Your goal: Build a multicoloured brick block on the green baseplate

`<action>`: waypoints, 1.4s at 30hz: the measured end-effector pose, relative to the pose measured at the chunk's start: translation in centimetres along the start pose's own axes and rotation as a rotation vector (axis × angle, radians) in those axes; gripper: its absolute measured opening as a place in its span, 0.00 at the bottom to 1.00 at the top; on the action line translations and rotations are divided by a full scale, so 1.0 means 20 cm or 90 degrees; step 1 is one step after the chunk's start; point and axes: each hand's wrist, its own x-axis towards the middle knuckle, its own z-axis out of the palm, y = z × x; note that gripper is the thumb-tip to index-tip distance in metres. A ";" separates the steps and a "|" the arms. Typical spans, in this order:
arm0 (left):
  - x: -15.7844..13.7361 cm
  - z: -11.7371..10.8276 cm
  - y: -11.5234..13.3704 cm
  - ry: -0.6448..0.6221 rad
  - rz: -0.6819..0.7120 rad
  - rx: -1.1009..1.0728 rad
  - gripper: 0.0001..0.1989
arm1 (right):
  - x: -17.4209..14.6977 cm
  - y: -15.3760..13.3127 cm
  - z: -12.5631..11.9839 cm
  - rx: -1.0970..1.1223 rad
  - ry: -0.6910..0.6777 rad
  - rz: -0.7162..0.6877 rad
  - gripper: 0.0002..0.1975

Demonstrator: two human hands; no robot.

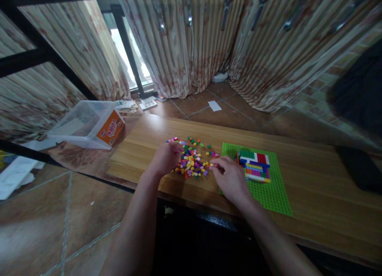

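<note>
A loose pile of small coloured building bricks (191, 163) lies on the wooden table. My left hand (167, 157) reaches over the pile's left side; its fingers are curled downward and partly hidden, so I cannot see what they hold. At the right edge of the pile, my right hand (229, 174) has thumb and forefinger pinched together on a small brick (211, 165). Just beyond that hand, a green baseplate (279, 192) carries a built block of multicoloured bricks (255, 165), with red, white, blue and green rows.
A clear plastic bin (80, 123) with an orange label stands left of the wooden table (140, 142). A dark flat object (358, 168) rests at the table's right. Papers (148, 103) and a white sheet (214, 105) lie on the tiled floor, before striped curtains (179, 49).
</note>
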 end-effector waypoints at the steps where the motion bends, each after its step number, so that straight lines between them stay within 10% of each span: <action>1: -0.01 -0.01 -0.01 -0.016 -0.004 0.003 0.09 | -0.01 -0.01 0.00 0.018 -0.016 -0.007 0.08; 10: -0.04 -0.01 0.05 -0.165 0.072 0.082 0.07 | -0.07 -0.04 0.11 0.005 -0.197 -0.101 0.09; 42: -0.01 -0.03 0.00 -0.073 -0.031 0.113 0.09 | -0.04 -0.02 0.04 0.012 -0.060 -0.069 0.08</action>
